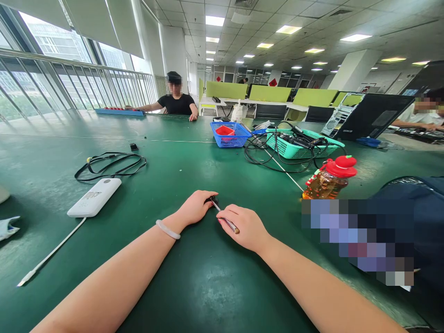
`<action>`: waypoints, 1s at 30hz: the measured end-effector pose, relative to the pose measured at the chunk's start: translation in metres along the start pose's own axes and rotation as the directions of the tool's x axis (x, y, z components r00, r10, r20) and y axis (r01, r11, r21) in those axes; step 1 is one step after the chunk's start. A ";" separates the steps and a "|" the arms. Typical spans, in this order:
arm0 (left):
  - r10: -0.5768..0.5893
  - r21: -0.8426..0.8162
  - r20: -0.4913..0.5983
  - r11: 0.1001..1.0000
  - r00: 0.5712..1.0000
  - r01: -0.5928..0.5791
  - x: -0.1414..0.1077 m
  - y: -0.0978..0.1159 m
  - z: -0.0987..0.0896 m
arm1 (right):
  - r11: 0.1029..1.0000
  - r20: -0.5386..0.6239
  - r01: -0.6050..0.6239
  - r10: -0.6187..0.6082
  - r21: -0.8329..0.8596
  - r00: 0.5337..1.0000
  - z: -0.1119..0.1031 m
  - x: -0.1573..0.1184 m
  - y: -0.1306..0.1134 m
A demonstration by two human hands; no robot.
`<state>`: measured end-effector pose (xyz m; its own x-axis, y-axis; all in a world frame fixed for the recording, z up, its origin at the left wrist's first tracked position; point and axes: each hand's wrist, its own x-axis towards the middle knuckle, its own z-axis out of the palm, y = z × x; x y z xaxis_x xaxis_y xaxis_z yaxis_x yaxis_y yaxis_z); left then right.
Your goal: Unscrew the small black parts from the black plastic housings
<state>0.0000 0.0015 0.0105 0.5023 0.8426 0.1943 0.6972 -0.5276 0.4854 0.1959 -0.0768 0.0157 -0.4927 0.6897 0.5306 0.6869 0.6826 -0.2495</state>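
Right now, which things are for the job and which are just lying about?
Seem part of the job: slim tool in the right hand; small black piece in the left hand.

Probably just lying about: white device, red-lidded bottle, blue basket.

Site: open-plan office. Evidence: low green partitions (270,94) along white desks (248,101), black chairs (270,112), square light panels (215,21) in a tiled ceiling (263,27), large windows (55,41) with blinds (121,27), long shared green table (215,277).
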 end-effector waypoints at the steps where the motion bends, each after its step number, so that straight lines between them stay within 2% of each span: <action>1: 0.002 0.001 0.002 1.000 1.000 -0.002 0.000 0.000 0.000 | 1.000 -0.001 0.000 0.000 0.001 1.000 0.000 0.000 0.000; 22: 0.011 -0.003 0.006 1.000 1.000 -0.011 -0.001 -0.002 0.002 | 1.000 -0.058 0.016 -0.015 0.009 0.998 -0.001 -0.001 0.001; 26: 0.013 0.007 0.009 1.000 1.000 -0.013 0.000 -0.002 0.001 | 0.998 -0.035 0.058 -0.057 0.016 0.998 -0.001 -0.001 0.000; 30: 0.004 0.009 0.015 1.000 1.000 -0.004 0.000 0.000 0.001 | 0.999 -0.001 0.045 -0.045 -0.004 0.999 0.000 -0.001 0.000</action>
<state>0.0001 0.0017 0.0096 0.5124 0.8389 0.1835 0.6997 -0.5317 0.4771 0.1963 -0.0775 0.0146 -0.5229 0.6581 0.5418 0.6663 0.7120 -0.2216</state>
